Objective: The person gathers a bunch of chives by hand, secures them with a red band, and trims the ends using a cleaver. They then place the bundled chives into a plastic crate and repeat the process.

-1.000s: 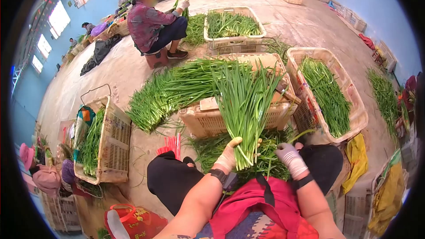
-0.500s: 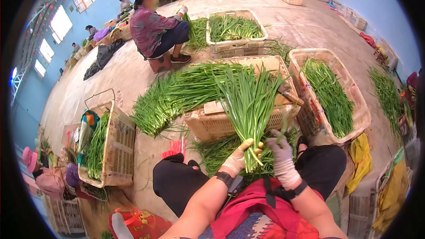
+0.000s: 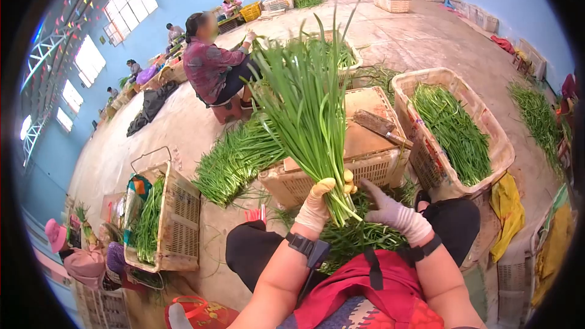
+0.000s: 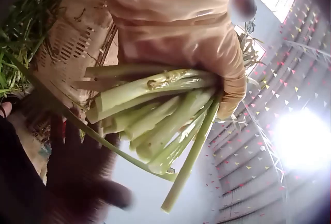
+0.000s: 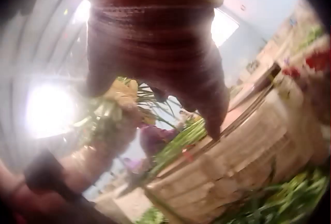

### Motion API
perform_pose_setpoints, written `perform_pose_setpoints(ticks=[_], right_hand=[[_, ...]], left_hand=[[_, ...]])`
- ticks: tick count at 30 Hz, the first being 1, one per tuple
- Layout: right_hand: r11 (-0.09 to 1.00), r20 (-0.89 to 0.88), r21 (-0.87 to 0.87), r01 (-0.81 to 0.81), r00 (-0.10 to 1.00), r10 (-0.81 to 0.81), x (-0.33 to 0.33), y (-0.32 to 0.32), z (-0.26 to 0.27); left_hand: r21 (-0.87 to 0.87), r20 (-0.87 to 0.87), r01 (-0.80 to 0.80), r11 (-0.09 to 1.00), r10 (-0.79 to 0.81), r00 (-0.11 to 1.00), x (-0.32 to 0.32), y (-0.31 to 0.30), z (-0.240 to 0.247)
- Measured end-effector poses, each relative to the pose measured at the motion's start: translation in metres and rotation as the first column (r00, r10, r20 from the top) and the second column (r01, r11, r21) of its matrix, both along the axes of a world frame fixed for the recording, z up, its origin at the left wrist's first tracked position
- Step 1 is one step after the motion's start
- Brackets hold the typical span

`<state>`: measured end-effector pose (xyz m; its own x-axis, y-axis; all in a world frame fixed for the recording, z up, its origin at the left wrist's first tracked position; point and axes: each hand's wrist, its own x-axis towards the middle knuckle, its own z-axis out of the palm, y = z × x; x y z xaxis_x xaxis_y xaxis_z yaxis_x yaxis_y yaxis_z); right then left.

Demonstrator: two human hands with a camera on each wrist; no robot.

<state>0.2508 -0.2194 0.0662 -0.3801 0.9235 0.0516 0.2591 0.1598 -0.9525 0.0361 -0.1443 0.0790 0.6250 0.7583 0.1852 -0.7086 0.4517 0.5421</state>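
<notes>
My gloved left hand (image 3: 317, 204) grips a bunch of long leafy green stalks (image 3: 314, 116) around its lower part, leaves upward and slightly left. In the left wrist view, the pale cut ends (image 4: 150, 115) stick out below the yellow-coated glove, with one thin stalk (image 4: 88, 128) trailing across them. To the right of the bunch is my gloved right hand (image 3: 393, 212), thumb and fingers spread, holding nothing. In front of me an upturned crate (image 3: 341, 173) carries a board (image 3: 362, 140) with a cleaver (image 3: 375, 123) on it.
More stalks (image 3: 231, 170) are heaped left of the board. Loose greens (image 3: 359, 237) cover the floor between my legs. Filled crates stand at right (image 3: 499, 137) and left (image 3: 183, 219). Another person (image 3: 213, 67) sits ahead, working with greens.
The bunch in my left hand has been raised and tipped left, so the cleaver and board show more. My right hand held a thin leaf earlier; now its fingers are spread without it.
</notes>
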Motion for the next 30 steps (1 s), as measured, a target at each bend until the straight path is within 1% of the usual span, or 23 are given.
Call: perform_pose_setpoints(ticks=[2,3,4,5,6,7,8,9,10,11,12,13,14,15,17,19,22,23,25,26,27,29,30], right_hand=[[0.969,-0.261,-0.181,-0.170,0.958,0.120,-0.028,0.007,0.003],[0.996,-0.241,-0.083,-0.044,0.970,0.023,-0.038,0.002,0.011],[0.979,-0.183,-0.200,-0.046,0.983,0.009,-0.039,0.002,0.013],[0.947,-0.120,-0.318,-0.043,0.993,0.005,-0.041,0.002,0.015],[0.901,-0.055,-0.433,-0.032,0.998,0.010,-0.042,0.002,0.014],[0.936,-0.018,-0.351,0.025,0.999,-0.034,-0.046,-0.002,-0.007],[0.987,0.207,-0.163,0.006,0.978,0.028,-0.043,0.001,-0.020],[0.998,0.427,0.020,-0.058,0.903,0.044,-0.038,0.003,-0.032],[0.970,0.621,0.184,-0.160,0.784,0.011,-0.035,0.003,-0.035],[0.963,0.838,0.059,-0.262,0.537,0.095,-0.031,0.002,-0.029],[0.977,0.850,0.097,-0.188,0.527,0.017,-0.028,-0.001,-0.038],[0.984,0.859,0.137,-0.113,0.508,-0.061,-0.024,-0.007,-0.054],[0.983,0.865,0.180,-0.040,0.481,-0.139,-0.020,-0.006,-0.064],[0.976,0.693,0.212,0.049,0.697,-0.186,-0.013,0.012,-0.072],[0.884,0.430,0.418,0.208,0.812,-0.394,-0.025,0.029,-0.032],[0.744,0.468,0.664,0.076,0.734,-0.493,-0.042,0.038,0.022],[0.654,0.421,0.754,0.059,0.721,-0.551,-0.058,0.054,0.016],[0.677,0.432,0.733,0.073,0.718,-0.546,-0.061,0.058,0.006],[0.668,0.453,0.737,0.099,0.662,-0.598,-0.066,0.057,-0.009],[0.666,0.462,0.738,0.111,0.636,-0.618,-0.070,0.057,-0.015],[0.698,0.520,0.713,0.072,0.613,-0.595,-0.071,0.060,-0.023],[0.837,0.649,0.543,0.067,0.599,-0.469,-0.078,0.071,-0.041],[0.891,0.702,0.448,0.070,0.590,-0.399,-0.080,0.074,-0.048]], left_hand=[[-0.054,-0.068,0.015,0.998,-0.019,0.997,-0.012,0.009,-0.016],[-0.069,-0.101,0.008,0.998,-0.015,0.995,-0.020,0.013,-0.018],[-0.085,-0.131,-0.003,0.996,-0.008,0.991,-0.022,0.013,-0.008],[-0.014,-0.144,-0.145,0.989,0.142,0.979,-0.019,0.007,0.008],[-0.005,-0.128,-0.184,0.983,0.182,0.975,-0.022,0.011,0.010],[0.001,-0.112,-0.224,0.974,0.223,0.968,-0.025,0.014,0.009],[0.002,-0.096,-0.265,0.964,0.263,0.960,-0.029,0.016,0.006],[-0.009,-0.041,-0.144,0.990,0.143,0.989,-0.039,0.029,-0.010],[-0.006,-0.018,-0.177,0.984,0.176,0.984,-0.042,0.027,-0.007],[-0.002,0.006,-0.206,0.979,0.206,0.979,-0.043,0.026,-0.002],[0.004,0.031,-0.232,0.973,0.231,0.972,-0.044,0.026,0.001],[-0.004,0.009,-0.246,0.969,0.246,0.969,-0.049,0.028,-0.001],[0.009,0.034,-0.214,0.977,0.213,0.976,-0.048,0.032,-0.003],[0.017,0.057,-0.183,0.983,0.181,0.982,-0.047,0.034,-0.007],[-0.018,0.072,-0.156,0.988,0.157,0.985,-0.046,0.028,-0.017],[-0.071,0.061,-0.152,0.986,0.156,0.986,-0.037,0.022,-0.023],[-0.118,0.106,-0.115,0.986,0.128,0.986,-0.028,0.020,-0.037],[-0.128,0.103,-0.119,0.985,0.133,0.986,-0.027,0.019,-0.039],[-0.138,0.109,-0.121,0.983,0.137,0.985,-0.027,0.022,-0.048],[-0.188,0.122,-0.107,0.976,0.132,0.984,-0.030,0.023,-0.059],[-0.236,0.134,-0.092,0.967,0.126,0.983,-0.033,0.024,-0.068],[-0.306,0.187,-0.082,0.949,0.144,0.972,-0.030,0.021,-0.074],[-0.313,0.171,-0.090,0.945,0.150,0.974,-0.030,0.020,-0.077]])
